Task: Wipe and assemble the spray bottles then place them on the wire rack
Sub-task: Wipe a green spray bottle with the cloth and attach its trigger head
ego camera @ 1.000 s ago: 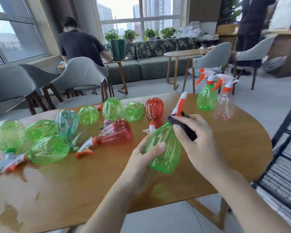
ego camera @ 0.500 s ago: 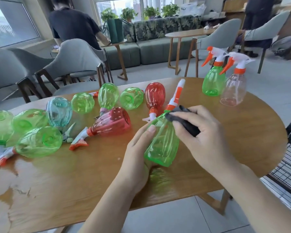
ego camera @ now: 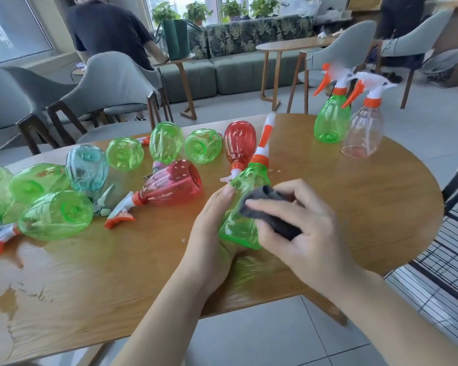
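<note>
left hand (ego camera: 212, 233) grips green spray bottle (ego camera: 245, 207) from below, tilted over the wooden table (ego camera: 354, 207), nothing visibly inside. right hand (ego camera: 302, 233) pinches dark cloth (ego camera: 273, 210) against its side. beyond grip: upright green bottle (ego camera: 332, 118) and clear bottle (ego camera: 364, 130), no visible liquid. wire rack (ego camera: 450, 247) right of grip.

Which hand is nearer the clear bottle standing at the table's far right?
Right. The right hand, wiping the held green bottle, lies below-left of the clear bottle; the left hand is farther left.
</note>
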{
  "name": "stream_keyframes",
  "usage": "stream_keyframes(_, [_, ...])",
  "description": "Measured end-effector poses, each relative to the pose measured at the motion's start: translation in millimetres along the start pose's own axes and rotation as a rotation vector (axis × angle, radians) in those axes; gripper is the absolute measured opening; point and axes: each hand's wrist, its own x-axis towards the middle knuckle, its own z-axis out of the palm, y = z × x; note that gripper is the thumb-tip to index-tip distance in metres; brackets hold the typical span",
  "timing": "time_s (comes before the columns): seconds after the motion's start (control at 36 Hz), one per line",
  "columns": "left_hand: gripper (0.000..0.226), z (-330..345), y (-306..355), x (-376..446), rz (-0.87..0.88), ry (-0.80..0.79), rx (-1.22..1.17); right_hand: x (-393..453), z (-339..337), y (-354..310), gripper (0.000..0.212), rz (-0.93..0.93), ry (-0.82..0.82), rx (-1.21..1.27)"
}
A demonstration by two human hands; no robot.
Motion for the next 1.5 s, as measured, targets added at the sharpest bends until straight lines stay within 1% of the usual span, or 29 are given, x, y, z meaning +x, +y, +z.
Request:
stream_keyframes(0.06, [0.057,-2,-1,-1,-0.050,-0.010,-0.058,-7,4,-7,0.022,-0.105,-0.052,-0.032])
stream_keyframes(0.14, [0.054,-2,0,-3,-0.126,-0.096,-0.127,-14,8,-7,0.020,-0.264,-0.107,-0.159])
stream_keyframes(0.22, [0.055,-3,3,-3,-0.127,-0.105,-0.126,-16,9,-1,0.020,-0.320,-0.088,-0.217])
stream_keyframes(0.31, [0.056,-3,4,-2,-0.125,-0.110,-0.119,-12,7,0,0.021,-0.328,-0.044,-0.206])
stream_keyframes(0.42, [0.050,0,3,-3,-0.067,-0.153,-0.080,-1,2,1,0.022,-0.221,0.023,-0.150])
stream_keyframes(0.47, [0.046,-1,0,-2,-0.029,-0.146,-0.055,6,-2,6,0.022,-0.110,0.051,-0.122])
stream_keyframes(0.56, [0.047,-2,-2,-1,-0.014,-0.128,-0.001,14,-9,14,0.025,0.087,0.087,-0.041])
stream_keyframes(0.64, [0.051,-1,-1,-2,-0.026,-0.156,0.000,15,-11,15,0.027,0.196,0.094,0.033])
stream_keyframes(0.69, [0.063,-1,-1,-2,-0.023,-0.161,-0.008,12,-8,11,0.026,0.194,0.106,0.048])
stream_keyframes(0.75, [0.077,-2,-2,-2,-0.015,-0.146,-0.019,7,-5,7,0.025,0.133,0.104,0.041])
stream_keyframes(0.81, [0.084,-3,-2,-1,-0.018,-0.102,-0.041,3,-4,5,0.026,0.056,0.070,0.021])
stream_keyframes(0.86, [0.084,-4,-2,0,-0.034,-0.086,-0.041,3,-6,7,0.027,0.036,0.039,0.010])
stream_keyframes(1.0, [0.065,-4,-3,0,-0.038,-0.092,0.009,10,-9,13,0.028,0.177,0.062,0.020])
stream_keyframes(1.06, [0.068,-4,-3,0,-0.047,-0.069,0.002,9,-8,10,0.027,0.184,0.054,0.029])
stream_keyframes(1.14, [0.072,-3,-3,0,-0.050,-0.051,-0.023,1,-2,1,0.025,0.075,0.030,-0.002])
stream_keyframes(1.19, [0.066,-4,-2,0,-0.048,-0.054,-0.063,-4,4,-5,0.024,-0.046,0.004,-0.041])
stream_keyframes(1.25, [0.056,-3,-1,-3,-0.079,-0.089,-0.121,-8,6,-8,0.022,-0.167,-0.018,-0.098])
stream_keyframes(1.31, [0.059,-1,1,-5,-0.123,-0.147,-0.190,-10,7,-7,0.021,-0.253,-0.021,-0.149])
stream_keyframes(1.42, [0.062,-2,4,-4,-0.168,-0.158,-0.260,-9,7,-3,0.021,-0.305,-0.007,-0.175])
stream_keyframes(1.5, [0.054,-5,3,-1,-0.155,-0.162,-0.244,-3,3,0,0.021,-0.254,0.036,-0.168])
